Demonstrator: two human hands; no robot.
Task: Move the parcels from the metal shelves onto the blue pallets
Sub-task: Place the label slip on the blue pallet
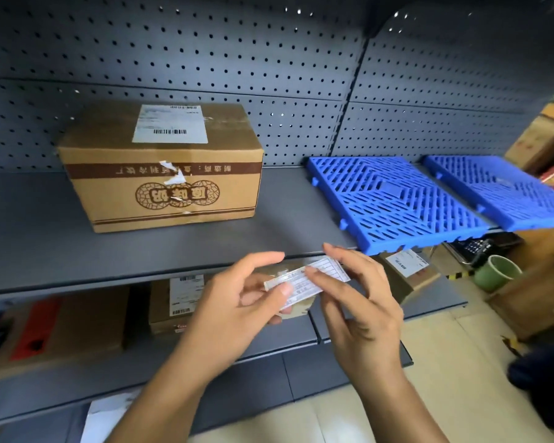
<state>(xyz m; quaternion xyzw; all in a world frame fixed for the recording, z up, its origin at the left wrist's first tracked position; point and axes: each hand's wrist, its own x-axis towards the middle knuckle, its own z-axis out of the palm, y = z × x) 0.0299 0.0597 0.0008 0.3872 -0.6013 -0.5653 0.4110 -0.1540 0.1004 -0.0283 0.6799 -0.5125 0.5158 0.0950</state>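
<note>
While the metal shelf (45, 235) carries a cardboard box (160, 174) at its left and the blue pallets (394, 199) at its right end, the small labelled parcel (303, 284) hangs before the front edge. Its long axis points toward the pallets. It is pinched in the grip of the left hand (237, 302) and the right hand (362, 302), and the right is nearer the pallets.

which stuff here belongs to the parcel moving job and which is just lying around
Job:
cardboard box on the upper shelf
blue pallets beside it
labelled parcels on the lower shelf

Lying about:
green cup
paper slip pinched by left hand and right hand, purpose unclear
</note>
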